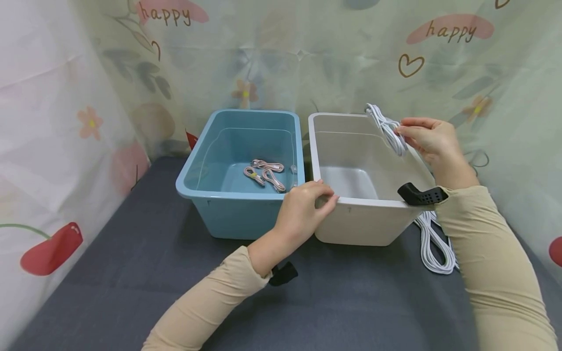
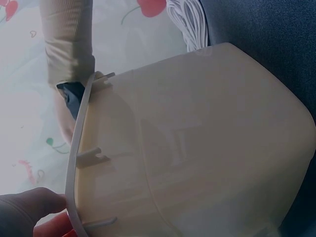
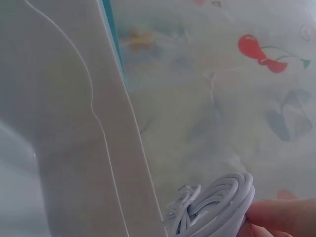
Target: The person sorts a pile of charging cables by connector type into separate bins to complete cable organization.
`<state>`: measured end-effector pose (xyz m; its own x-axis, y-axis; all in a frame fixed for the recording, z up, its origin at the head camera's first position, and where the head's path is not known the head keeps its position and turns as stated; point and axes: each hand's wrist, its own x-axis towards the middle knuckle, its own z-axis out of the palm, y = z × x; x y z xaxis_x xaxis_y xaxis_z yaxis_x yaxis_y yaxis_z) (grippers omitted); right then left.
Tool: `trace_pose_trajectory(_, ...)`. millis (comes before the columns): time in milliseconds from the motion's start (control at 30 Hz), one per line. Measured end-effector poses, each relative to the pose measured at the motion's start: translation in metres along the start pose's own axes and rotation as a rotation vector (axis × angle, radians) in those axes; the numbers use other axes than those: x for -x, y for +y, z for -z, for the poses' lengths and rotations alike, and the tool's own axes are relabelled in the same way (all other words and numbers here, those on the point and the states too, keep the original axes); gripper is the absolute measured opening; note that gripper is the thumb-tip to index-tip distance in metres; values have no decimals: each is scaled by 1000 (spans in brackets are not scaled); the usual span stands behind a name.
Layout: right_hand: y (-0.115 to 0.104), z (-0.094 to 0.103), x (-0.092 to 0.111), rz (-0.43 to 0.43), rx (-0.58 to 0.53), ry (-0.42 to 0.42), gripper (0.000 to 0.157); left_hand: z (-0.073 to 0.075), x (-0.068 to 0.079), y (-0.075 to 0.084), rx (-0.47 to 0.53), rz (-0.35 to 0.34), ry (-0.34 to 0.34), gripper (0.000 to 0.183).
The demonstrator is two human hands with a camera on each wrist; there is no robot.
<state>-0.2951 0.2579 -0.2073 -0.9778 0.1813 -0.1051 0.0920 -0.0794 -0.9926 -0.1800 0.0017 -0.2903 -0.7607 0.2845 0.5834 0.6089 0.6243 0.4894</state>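
Up by the back right corner of the white bin, my right hand pinches a bundled white cable. In the right wrist view the cable's coils show beside the bin's wall, with the fingertips at one end. My left hand grips the bin's front left rim between thumb and fingers, as the left wrist view also shows at the rim. Bare floor shows inside the white bin. Several pinkish cables lie in the blue bin to its left.
Beside the white bin, more bundled white cable lies on the dark tabletop, partly behind the right forearm. A thin grey cable loop shows past the right wrist. Patterned cloth hangs close behind both bins.
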Motion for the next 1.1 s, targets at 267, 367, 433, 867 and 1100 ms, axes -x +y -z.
trace_pose_trajectory(267, 1, 0, -4, -24, -2, 10, 17, 0, 0, 0, -2, 2, 2, 13)
trace_pose_trajectory(367, 2, 1, -5, -35, 9, 10, 18, 0, 0, 0, -2, 1, 2, 13)
trace_pose_trajectory(433, 3, 1, -6, -40, 28, 18, 18, 0, 1, 0, -3, 0, 3, 13)
trace_pose_trajectory(867, 5, 6, -7, -59, 33, 38, 21, 0, 0, 0, -7, -20, 9, 12)
trace_pose_trajectory(1100, 6, 10, -7, -71, 56, 48, 22, 0, 1, 0, 12, -11, 6, 13)
